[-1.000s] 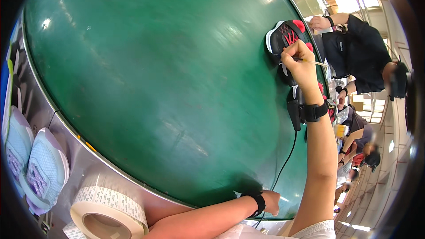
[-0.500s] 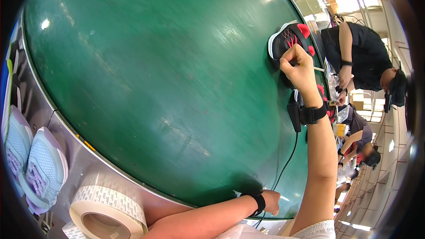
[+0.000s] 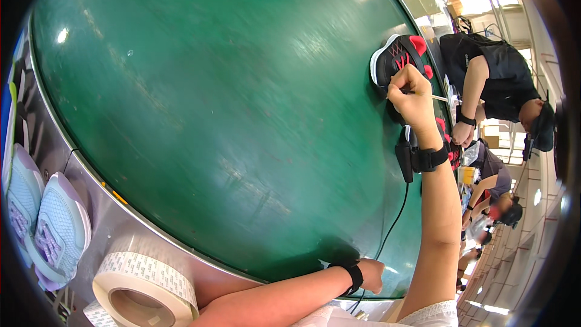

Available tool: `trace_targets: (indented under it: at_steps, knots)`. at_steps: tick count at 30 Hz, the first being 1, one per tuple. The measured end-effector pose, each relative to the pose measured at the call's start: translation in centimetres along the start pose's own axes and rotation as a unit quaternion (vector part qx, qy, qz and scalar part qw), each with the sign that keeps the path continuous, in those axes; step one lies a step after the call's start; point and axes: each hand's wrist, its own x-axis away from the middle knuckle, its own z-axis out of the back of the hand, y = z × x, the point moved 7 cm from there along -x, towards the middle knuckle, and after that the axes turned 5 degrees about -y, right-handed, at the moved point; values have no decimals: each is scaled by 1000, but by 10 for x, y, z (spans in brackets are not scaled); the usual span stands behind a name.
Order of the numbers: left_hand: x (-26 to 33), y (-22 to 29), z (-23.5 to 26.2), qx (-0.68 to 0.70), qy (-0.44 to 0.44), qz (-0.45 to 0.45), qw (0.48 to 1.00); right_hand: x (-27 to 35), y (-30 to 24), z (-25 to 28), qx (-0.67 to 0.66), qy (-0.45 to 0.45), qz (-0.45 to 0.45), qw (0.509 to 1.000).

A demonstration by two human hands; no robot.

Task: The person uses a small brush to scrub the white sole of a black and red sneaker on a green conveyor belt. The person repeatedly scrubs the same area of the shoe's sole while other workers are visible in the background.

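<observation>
Shoe (image 3: 381,63): black with red lining and laces, upper right of the frame, its white sole edge toward the left and its collar toward the right; laid so, the laces probably lie within easy reach.
Right hand (image 3: 413,100): in front of the shoe's lower part, thumb and fingers pinched on a thin stick; whether the skin touches the shoe cannot be told.
Thin stick (image 3: 440,98): pale, its tail pointing right past the hand; the pinch seems chosen for fine control. Its other end is hard to make out.
Left hand (image 3: 370,275): lower right, at the near part of the green surface; its fingers are too hidden to say whether it grasps anything. It seems parked out of the right arm's way.
Black cable (image 3: 396,221): drops from the wrist unit (image 3: 404,157) on the right arm toward the left hand, with some slack, a possible snag for sideways moves.
Metal rim (image 3: 115,212): curves along the left and bottom, with blue shoes (image 3: 60,230) and a tape roll (image 3: 151,269) beyond it.
Room: widest over the green surface (image 3: 212,115), centre and left; tighter at right, where another shoe (image 3: 446,128) sits partly behind the right wrist and a co-worker (image 3: 502,79) stands past the edge.
</observation>
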Motion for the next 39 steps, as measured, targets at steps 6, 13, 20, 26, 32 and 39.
trace_targets:
  at_steps: [6, 13, 20, 26, 32, 39]
  knots:
    - [-3, -1, -2, -4, 15, -9, 1000, 12, 1, 3, -11, 3, 5, 1000]
    - [-4, 0, -2, -9, 18, -11, 1000, 19, 4, 7, -31, -4, 4, 1000]
    - [-4, 0, -2, -1, 17, -10, 1000, 25, 6, 10, -23, -20, 4, 1000]
    - [-4, 0, -3, 1, 10, -11, 1000, 32, 8, 13, -20, -27, 14, 999]
    - [-4, -1, -3, -4, 19, -16, 1000, 37, 13, 15, -28, -33, 7, 999]
    - [-6, -2, -4, -6, 25, -28, 999, 44, 16, 17, -13, -42, 9, 999]
